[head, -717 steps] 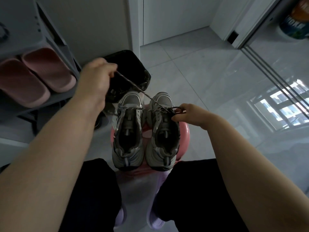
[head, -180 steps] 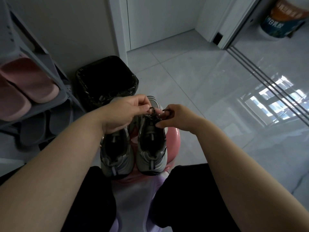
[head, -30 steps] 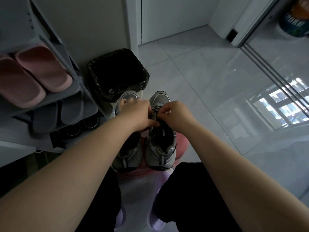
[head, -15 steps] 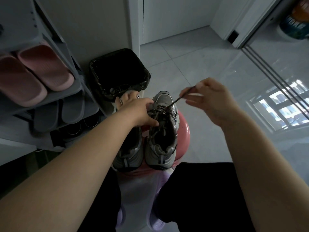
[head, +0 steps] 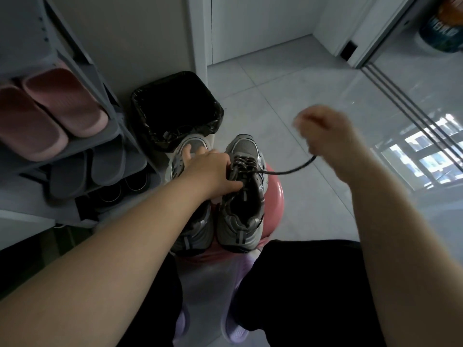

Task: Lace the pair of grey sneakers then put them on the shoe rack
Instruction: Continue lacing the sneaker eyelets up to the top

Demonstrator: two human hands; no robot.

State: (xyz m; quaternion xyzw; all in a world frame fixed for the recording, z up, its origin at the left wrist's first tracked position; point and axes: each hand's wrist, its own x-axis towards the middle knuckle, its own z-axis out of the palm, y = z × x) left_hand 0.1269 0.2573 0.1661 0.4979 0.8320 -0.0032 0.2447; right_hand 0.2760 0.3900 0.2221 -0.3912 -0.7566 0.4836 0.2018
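Two grey sneakers stand side by side on a pink stool (head: 274, 196) between my knees, toes pointing away. My left hand (head: 210, 174) lies across the left sneaker (head: 193, 234), its thumb and forefinger pinching the lacing at the tongue of the right sneaker (head: 240, 229). A dark lace (head: 283, 172) runs taut from that lacing out to the right. My right hand (head: 328, 136), blurred and raised above the floor, has its fingers curled round the lace's end. The grey shoe rack (head: 107, 136) stands at the left.
The rack holds pink slippers (head: 62, 103) on an upper shelf and grey slippers (head: 105, 166) below. A black-lined bin (head: 175, 108) stands just behind the sneakers. Pale floor tiles spread to the right, up to a sliding-door track (head: 400, 101). A paint bucket (head: 441, 33) sits far right.
My right hand has drawn the lace farther out to the right and away from the sneaker. My left hand has stayed at the lacing.
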